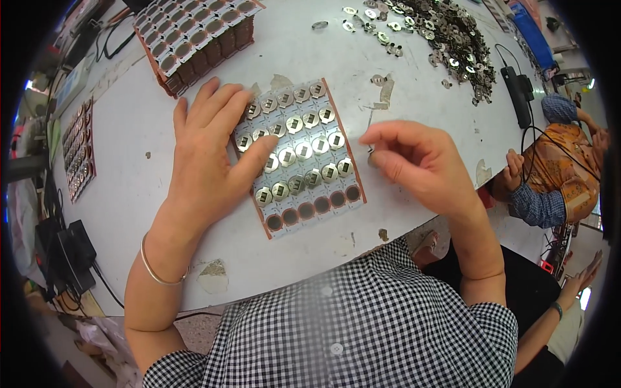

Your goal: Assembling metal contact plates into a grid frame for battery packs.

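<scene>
Under the thumb of the left hand, fingers splayed: gridded panel. Right hand pinching small piece. Likely placing; next wants alignment over dark discs.

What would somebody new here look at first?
Probably the pale rectangular board in the middle, with rows of shiny silver metal tabs and a bare left hand over its left edge. Then maybe the glittering heap of small silver metal pieces at the upper right, and the chunky red-brown block with dark circles at the upper left.
</scene>
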Motion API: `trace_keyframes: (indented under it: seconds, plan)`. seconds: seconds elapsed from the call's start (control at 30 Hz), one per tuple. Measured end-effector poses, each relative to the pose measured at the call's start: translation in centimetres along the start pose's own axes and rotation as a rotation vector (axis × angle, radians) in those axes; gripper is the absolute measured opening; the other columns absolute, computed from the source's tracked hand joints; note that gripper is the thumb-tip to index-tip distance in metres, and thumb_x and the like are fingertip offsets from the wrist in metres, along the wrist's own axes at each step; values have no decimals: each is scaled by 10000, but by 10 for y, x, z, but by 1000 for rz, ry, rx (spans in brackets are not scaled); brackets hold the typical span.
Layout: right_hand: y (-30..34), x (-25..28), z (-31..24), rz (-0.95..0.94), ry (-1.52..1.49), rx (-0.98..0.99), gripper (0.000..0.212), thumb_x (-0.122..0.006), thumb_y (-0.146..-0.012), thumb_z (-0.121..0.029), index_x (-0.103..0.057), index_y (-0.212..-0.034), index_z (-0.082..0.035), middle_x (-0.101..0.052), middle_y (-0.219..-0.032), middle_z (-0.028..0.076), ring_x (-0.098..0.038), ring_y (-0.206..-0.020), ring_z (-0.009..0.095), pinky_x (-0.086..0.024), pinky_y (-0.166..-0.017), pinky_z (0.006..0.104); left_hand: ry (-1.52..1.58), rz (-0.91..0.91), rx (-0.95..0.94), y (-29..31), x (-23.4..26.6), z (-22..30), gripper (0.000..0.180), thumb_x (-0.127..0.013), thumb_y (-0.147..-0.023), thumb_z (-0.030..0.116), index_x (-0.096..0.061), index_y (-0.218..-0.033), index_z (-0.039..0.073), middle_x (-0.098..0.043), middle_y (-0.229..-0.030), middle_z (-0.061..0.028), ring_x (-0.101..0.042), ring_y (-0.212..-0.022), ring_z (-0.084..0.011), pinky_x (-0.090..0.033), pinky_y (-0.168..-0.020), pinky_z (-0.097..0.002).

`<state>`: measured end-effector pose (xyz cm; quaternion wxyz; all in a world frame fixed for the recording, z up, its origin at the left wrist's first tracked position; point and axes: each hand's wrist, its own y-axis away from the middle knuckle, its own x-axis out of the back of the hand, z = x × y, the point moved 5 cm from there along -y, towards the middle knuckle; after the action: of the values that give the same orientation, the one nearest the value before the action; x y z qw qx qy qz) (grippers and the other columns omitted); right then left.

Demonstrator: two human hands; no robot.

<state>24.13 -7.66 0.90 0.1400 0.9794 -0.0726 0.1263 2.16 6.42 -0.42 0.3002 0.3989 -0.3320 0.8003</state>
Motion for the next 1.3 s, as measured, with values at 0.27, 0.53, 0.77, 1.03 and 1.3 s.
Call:
trace_keyframes:
  seconds: [0.27, 0.53, 0.77, 1.03, 1.3]
  plan:
    - [26, 53, 6, 355, -373, 227, 344, -620, -975, -11, -633, -1316, -60, -611, -870, -12, -558, -715, 55, -472, -654, 231, -79, -166, -250, 10, -1, 42, 718, -774, -798, 412, -594, -1347, -15, -487, -1471, -269, -382, -1423, -528, -156, -1168, -705]
    - [145, 191, -23, 1199, -532, 775, 677, -579, -997, -21, -251, -1589, -38, -520, -854, 1, -432, -610, 67, -398, -543, 243, -5, -248, -279, 18, -7, 42, 790, -710, -855, 468, -494, -1506, 78, -393, -1587, -259, -301, -1481, -498, -128, -1173, -716]
    - [188, 232, -26, 1316, -407, 863, 796, -583, -991, -17, -123, -1638, -73, -495, -876, 6, -419, -630, 67, -382, -558, 249, -51, -396, -347, 7, -11, 61, 825, -718, -822, 488, -501, -1506, 81, -422, -1553, -255, -318, -1460, -494, -154, -1162, -703]
    - [201, 254, -28, 1405, -368, 896, 816, -584, -994, -18, -86, -1640, -44, -459, -832, -5, -404, -617, 64, -367, -547, 259, -73, -389, -339, 7, -13, 56, 818, -724, -815, 473, -508, -1500, 80, -417, -1557, -257, -305, -1467, -493, -146, -1172, -697]
    - [206, 255, -37, 1431, -354, 917, 824, -573, -993, -2, -68, -1643, -43, -456, -828, -3, -396, -610, 63, -364, -546, 258, -73, -380, -313, 9, -11, 55, 798, -716, -819, 455, -513, -1493, 79, -412, -1561, -260, -293, -1475, -493, -142, -1179, -691]
